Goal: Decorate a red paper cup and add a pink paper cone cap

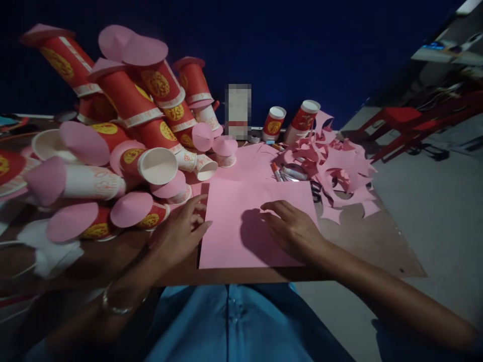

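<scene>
Lying tipped, one red cup shows its white interior. Left hand at edge, right hand above pink sheet; each grip apart.

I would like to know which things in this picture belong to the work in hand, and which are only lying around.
Likely part of the work:
pink sheet, under the right hand, beside the left hand
cups with pink cones
pink offcuts
black-handled scissors, partly hidden

Probably just lying around:
crumpled white item, left
red stool, right
</scene>
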A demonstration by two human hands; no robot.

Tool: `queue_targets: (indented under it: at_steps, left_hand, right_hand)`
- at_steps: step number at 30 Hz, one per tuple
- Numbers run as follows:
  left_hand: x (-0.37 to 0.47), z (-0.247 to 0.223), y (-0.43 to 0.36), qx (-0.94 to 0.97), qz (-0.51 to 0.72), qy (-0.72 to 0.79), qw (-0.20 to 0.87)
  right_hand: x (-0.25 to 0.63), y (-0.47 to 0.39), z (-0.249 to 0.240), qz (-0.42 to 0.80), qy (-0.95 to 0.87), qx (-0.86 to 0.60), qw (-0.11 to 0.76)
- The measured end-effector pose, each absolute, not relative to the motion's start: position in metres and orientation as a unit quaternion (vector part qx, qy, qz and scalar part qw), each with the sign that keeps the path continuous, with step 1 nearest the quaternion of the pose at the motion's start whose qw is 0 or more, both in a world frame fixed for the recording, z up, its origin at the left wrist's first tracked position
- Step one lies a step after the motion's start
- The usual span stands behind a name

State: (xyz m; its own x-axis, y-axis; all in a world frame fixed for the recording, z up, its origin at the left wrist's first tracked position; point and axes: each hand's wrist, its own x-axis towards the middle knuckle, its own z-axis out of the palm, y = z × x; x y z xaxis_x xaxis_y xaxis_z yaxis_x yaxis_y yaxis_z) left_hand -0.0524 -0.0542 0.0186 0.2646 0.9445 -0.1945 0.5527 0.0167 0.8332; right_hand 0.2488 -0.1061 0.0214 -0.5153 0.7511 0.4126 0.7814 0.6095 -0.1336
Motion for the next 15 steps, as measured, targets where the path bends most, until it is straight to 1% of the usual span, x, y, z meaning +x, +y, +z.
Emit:
queue_targets:
  at_steps: [3, 6, 11, 15]
  left_hand:
    - [-0.055, 0.021, -0.052, 0.689, 0.182, 0.583, 0.390]
    - [-0.054, 0.021, -0.049, 0.717, 0.143, 0.586, 0.350]
    - [-0.049, 0.025, -0.045, 0.759, 0.103, 0.565, 0.307]
    - [-0.048, 0.025, -0.045, 0.758, 0.086, 0.563, 0.317]
  right_hand:
    - [0.269, -0.089, 0.021, -0.103, -0.850, -0.491, 0.160]
    - [0.290, -0.059, 0.025, -0.136, -0.818, -0.548, 0.107]
    - [0.315, -0.013, 0.029, -0.100, -0.869, -0.484, 0.028]
    - [0.334, -0.004, 0.023, -0.104, -0.869, -0.483, 0.018]
